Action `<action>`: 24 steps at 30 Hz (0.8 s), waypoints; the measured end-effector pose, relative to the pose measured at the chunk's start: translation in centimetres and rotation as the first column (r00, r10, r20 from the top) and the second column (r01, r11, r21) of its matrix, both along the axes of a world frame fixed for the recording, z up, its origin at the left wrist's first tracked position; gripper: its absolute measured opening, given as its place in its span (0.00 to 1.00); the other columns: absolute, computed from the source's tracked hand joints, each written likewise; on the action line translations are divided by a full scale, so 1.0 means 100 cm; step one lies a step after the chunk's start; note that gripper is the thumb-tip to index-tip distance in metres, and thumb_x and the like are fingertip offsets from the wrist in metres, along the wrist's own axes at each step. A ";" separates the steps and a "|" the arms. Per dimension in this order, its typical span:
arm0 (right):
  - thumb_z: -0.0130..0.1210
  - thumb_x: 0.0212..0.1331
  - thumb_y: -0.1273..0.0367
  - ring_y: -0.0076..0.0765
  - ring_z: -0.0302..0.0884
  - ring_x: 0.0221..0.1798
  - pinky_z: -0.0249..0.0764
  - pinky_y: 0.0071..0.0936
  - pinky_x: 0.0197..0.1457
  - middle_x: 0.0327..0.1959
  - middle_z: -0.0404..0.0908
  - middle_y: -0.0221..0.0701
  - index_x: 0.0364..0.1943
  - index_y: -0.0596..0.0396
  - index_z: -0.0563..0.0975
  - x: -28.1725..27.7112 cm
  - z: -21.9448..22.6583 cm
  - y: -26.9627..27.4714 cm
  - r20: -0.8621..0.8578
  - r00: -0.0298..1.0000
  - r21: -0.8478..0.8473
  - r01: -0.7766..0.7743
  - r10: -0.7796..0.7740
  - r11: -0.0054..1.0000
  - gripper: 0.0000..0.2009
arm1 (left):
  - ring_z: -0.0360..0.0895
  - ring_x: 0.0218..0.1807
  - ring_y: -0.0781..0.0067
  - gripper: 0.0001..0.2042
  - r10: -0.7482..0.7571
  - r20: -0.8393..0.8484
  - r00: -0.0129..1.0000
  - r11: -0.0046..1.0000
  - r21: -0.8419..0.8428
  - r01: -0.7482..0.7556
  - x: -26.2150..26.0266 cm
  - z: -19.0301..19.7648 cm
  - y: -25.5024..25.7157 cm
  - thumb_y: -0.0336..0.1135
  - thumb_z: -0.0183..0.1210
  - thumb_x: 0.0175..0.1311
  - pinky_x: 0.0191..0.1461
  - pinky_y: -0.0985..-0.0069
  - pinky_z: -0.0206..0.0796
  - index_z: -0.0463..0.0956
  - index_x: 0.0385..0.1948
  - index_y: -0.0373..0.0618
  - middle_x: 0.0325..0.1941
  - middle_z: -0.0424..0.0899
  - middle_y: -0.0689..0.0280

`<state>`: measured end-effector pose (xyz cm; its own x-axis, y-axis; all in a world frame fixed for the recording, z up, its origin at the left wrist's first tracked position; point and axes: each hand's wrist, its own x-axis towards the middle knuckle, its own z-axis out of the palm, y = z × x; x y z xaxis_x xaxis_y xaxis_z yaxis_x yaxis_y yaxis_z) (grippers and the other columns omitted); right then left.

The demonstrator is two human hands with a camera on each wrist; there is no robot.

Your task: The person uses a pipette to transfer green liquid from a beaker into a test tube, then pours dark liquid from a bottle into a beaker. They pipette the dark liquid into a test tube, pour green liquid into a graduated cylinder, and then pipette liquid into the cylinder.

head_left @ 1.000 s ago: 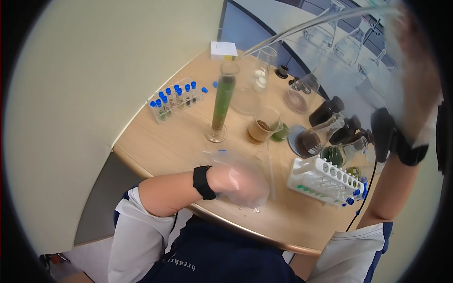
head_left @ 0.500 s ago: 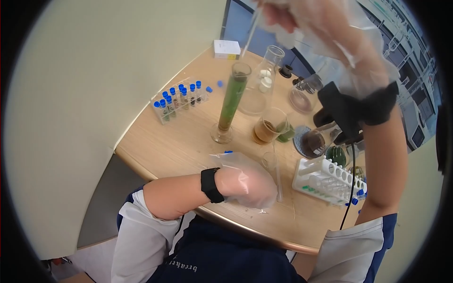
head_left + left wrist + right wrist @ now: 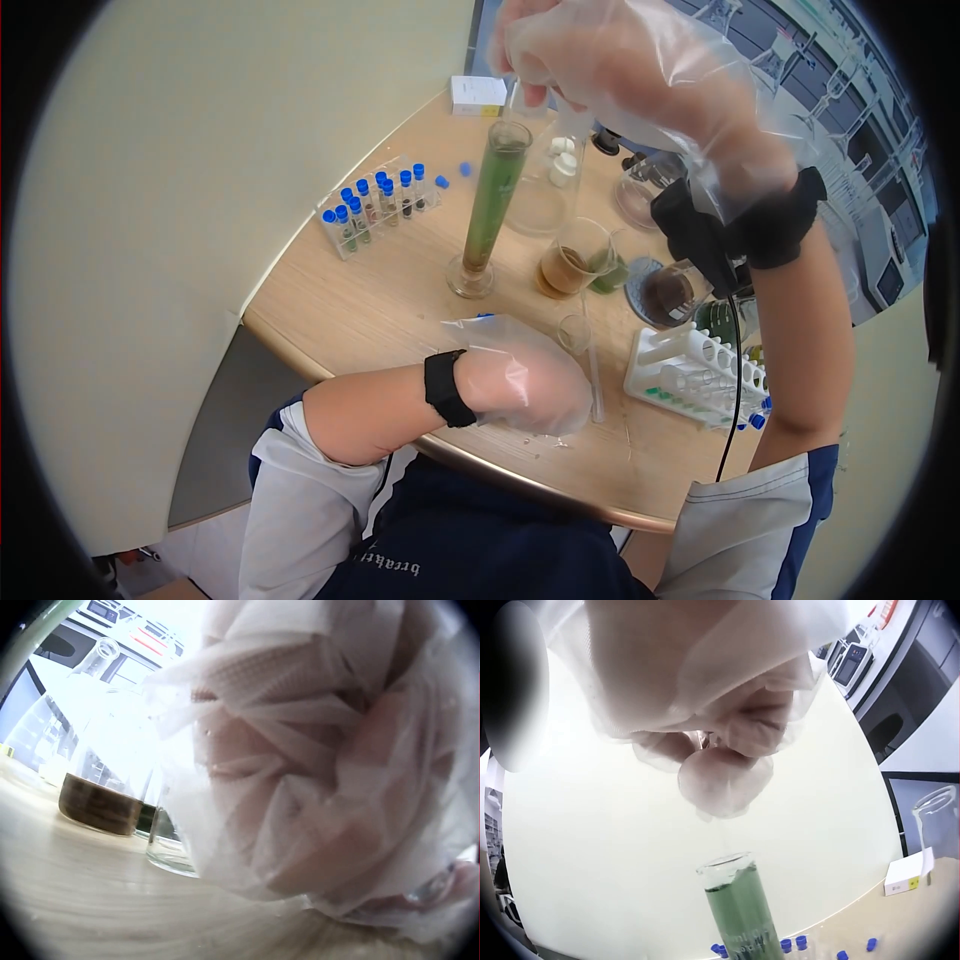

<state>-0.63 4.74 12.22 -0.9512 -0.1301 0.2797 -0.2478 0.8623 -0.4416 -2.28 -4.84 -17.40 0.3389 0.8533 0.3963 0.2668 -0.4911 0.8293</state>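
Observation:
A tall graduated cylinder (image 3: 492,195) of green liquid, brownish toward its foot, stands on the table. Above its mouth my gloved right hand (image 3: 620,75) pinches a thin clear glass rod (image 3: 724,834), which points down to the rim; the fingers hide its upper part. The right wrist view shows the green cylinder (image 3: 742,915) directly below the fingertips. My left hand (image 3: 525,380), in a loose plastic glove, rests near the table's front edge with its fingers loosely curled. Beside it lie a clear glass tube (image 3: 596,385) and a small glass vessel (image 3: 573,333).
Left of the cylinder stands a rack of blue-capped vials (image 3: 375,205). A beaker of brown liquid (image 3: 565,272) and a conical flask (image 3: 540,205) stand to its right. Further right are a dark-filled flask (image 3: 668,292) and a white test-tube rack (image 3: 690,375). A cable (image 3: 737,380) hangs from the right wrist.
My right hand has swung in from the far right to above the cylinder, then lowered, bringing the glass rod down to its mouth. The left hand has stayed on the table.

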 end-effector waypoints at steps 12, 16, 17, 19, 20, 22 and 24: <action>0.52 0.52 0.71 0.23 0.70 0.26 0.67 0.20 0.30 0.21 0.76 0.29 0.27 0.61 0.78 -0.013 -0.020 0.025 0.072 0.980 -0.425 -0.136 0.183 0.895 0.07 | 0.75 0.44 0.58 0.09 -0.099 0.452 0.887 0.989 -0.055 0.138 -0.006 -0.006 -0.008 0.36 0.56 0.57 0.50 0.68 0.67 0.77 0.38 0.47 0.41 0.80 0.60; 0.50 0.51 0.71 0.22 0.70 0.26 0.66 0.20 0.28 0.22 0.76 0.29 0.28 0.62 0.78 -0.014 -0.030 0.024 0.010 0.990 -0.365 -0.129 0.143 0.922 0.08 | 0.75 0.41 0.59 0.08 -0.109 0.307 0.945 0.992 -0.028 0.123 -0.005 -0.009 -0.003 0.36 0.55 0.57 0.45 0.68 0.67 0.76 0.36 0.46 0.38 0.79 0.61; 0.50 0.51 0.71 0.22 0.70 0.26 0.66 0.20 0.28 0.21 0.76 0.28 0.28 0.63 0.78 -0.013 -0.028 0.022 0.020 0.991 -0.349 -0.116 0.132 0.930 0.08 | 0.75 0.41 0.59 0.08 -0.107 0.289 0.951 0.992 -0.030 0.121 -0.005 -0.010 -0.002 0.36 0.55 0.56 0.45 0.68 0.67 0.76 0.36 0.46 0.38 0.79 0.62; 0.50 0.51 0.71 0.22 0.70 0.25 0.66 0.20 0.28 0.21 0.76 0.28 0.27 0.63 0.78 -0.013 -0.024 0.019 0.096 0.990 -0.382 -0.062 0.107 0.922 0.08 | 0.75 0.39 0.59 0.08 -0.095 0.289 0.953 0.992 -0.050 0.114 -0.004 -0.007 -0.003 0.36 0.55 0.56 0.43 0.68 0.66 0.76 0.35 0.46 0.37 0.78 0.62; 0.50 0.51 0.71 0.22 0.70 0.25 0.65 0.20 0.28 0.21 0.76 0.28 0.27 0.64 0.78 -0.013 -0.023 0.018 0.163 0.982 -0.429 -0.017 0.096 0.903 0.09 | 0.75 0.39 0.59 0.08 -0.097 0.275 0.957 0.992 -0.050 0.115 -0.004 -0.009 -0.003 0.36 0.55 0.56 0.43 0.68 0.66 0.76 0.35 0.46 0.36 0.78 0.62; 0.50 0.50 0.71 0.22 0.70 0.25 0.65 0.20 0.28 0.21 0.76 0.28 0.27 0.64 0.78 -0.015 -0.026 0.023 0.105 0.986 -0.411 -0.078 0.132 0.908 0.09 | 0.74 0.39 0.59 0.08 -0.115 0.215 0.970 0.992 -0.033 0.125 -0.004 -0.018 0.002 0.35 0.55 0.56 0.43 0.68 0.66 0.76 0.35 0.46 0.36 0.78 0.62; 0.50 0.50 0.71 0.22 0.70 0.25 0.65 0.20 0.29 0.20 0.75 0.27 0.27 0.64 0.78 -0.011 -0.024 0.020 0.062 0.993 -0.259 -0.084 0.103 0.962 0.09 | 0.74 0.39 0.59 0.08 -0.124 0.200 0.972 0.991 -0.022 0.131 -0.005 -0.027 0.003 0.35 0.55 0.56 0.43 0.69 0.66 0.76 0.35 0.46 0.37 0.78 0.62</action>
